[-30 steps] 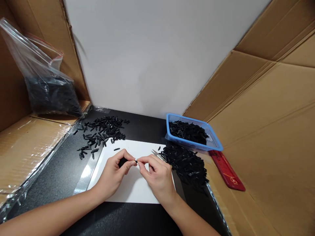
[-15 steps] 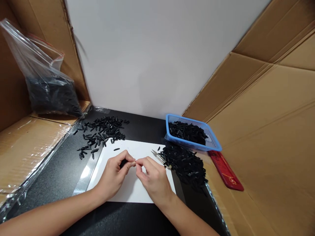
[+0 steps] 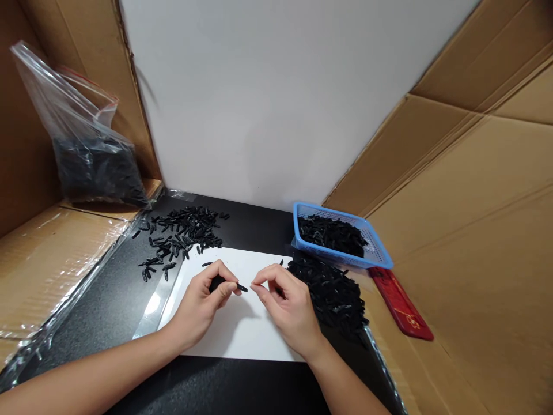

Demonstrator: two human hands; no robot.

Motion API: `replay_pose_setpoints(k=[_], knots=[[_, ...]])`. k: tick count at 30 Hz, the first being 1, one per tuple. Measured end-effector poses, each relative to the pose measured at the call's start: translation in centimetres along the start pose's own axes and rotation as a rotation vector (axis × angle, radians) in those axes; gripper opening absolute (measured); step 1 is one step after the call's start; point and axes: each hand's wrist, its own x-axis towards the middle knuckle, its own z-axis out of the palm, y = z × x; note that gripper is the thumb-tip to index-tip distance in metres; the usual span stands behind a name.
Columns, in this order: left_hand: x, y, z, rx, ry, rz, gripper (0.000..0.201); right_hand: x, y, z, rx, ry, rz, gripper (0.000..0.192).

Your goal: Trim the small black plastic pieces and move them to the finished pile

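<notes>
My left hand (image 3: 203, 302) pinches a small black piece (image 3: 240, 287) between thumb and forefinger over the white sheet (image 3: 242, 331); the piece's tip sticks out to the right. My right hand (image 3: 287, 305) hovers just right of that tip, thumb and forefinger pinched together, a small gap away from the piece. Whether anything tiny sits between those fingertips cannot be made out. A heap of black pieces (image 3: 334, 294) lies right beside my right hand.
Several loose black pieces (image 3: 181, 230) lie scattered at the back left. A blue basket (image 3: 380, 253) with more pieces stands at the back right, a red flat object (image 3: 401, 302) next to it. A clear bag (image 3: 86, 150) of black pieces leans on the cardboard at left. Cardboard walls surround the mat.
My right hand's fingertips have drawn away from the black piece to the right; they touched its tip before. The metal tool seen by the right hand is now hidden.
</notes>
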Motion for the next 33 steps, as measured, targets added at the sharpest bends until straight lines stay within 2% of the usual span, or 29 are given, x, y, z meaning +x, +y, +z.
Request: replay_pose_setpoints(k=[3, 7, 10, 12, 14, 17, 22, 24, 28, 33], knots=[[0.0, 0.0, -0.1, 0.014, -0.006, 0.003, 0.019, -0.3, -0.2, 0.0, -0.010, -0.009, -0.054, 0.021], [0.1, 0.0, -0.1, 0.023, -0.004, 0.018, 0.019, -0.4, 0.1, 0.0, -0.077, -0.042, -0.120, 0.010], [0.1, 0.0, -0.1, 0.026, -0.011, 0.021, 0.021, -0.3, 0.5, 0.2, -0.094, -0.125, -0.254, 0.009], [0.1, -0.1, -0.1, 0.026, -0.015, 0.019, 0.021, -0.3, 0.7, 0.5, -0.113, -0.125, -0.285, 0.010], [0.1, -0.1, -0.1, 0.032, -0.014, 0.022, 0.022, -0.4, 0.8, 0.7, -0.132, -0.086, -0.265, 0.014], [0.1, -0.1, -0.1, 0.051, -0.011, 0.036, 0.022, -0.4, 0.7, 0.8, -0.117, -0.038, -0.237, 0.007], [0.0, -0.1, -0.1, 0.072, -0.001, 0.047, 0.021, -0.4, 0.4, 0.8, -0.117, -0.094, -0.300, 0.018], [0.0, -0.1, -0.1, 0.079, 0.009, 0.051, 0.021, -0.4, 0.4, 0.8, -0.137, -0.083, -0.280, 0.018], [0.0, 0.1, -0.2, 0.095, 0.021, 0.058, 0.019, -0.5, 0.2, 0.7, -0.151, -0.026, -0.209, 0.019], [0.0, 0.2, 0.0, 0.118, 0.074, 0.063, 0.014, -0.5, -0.3, 0.9, -0.172, 0.087, -0.188, 0.012]])
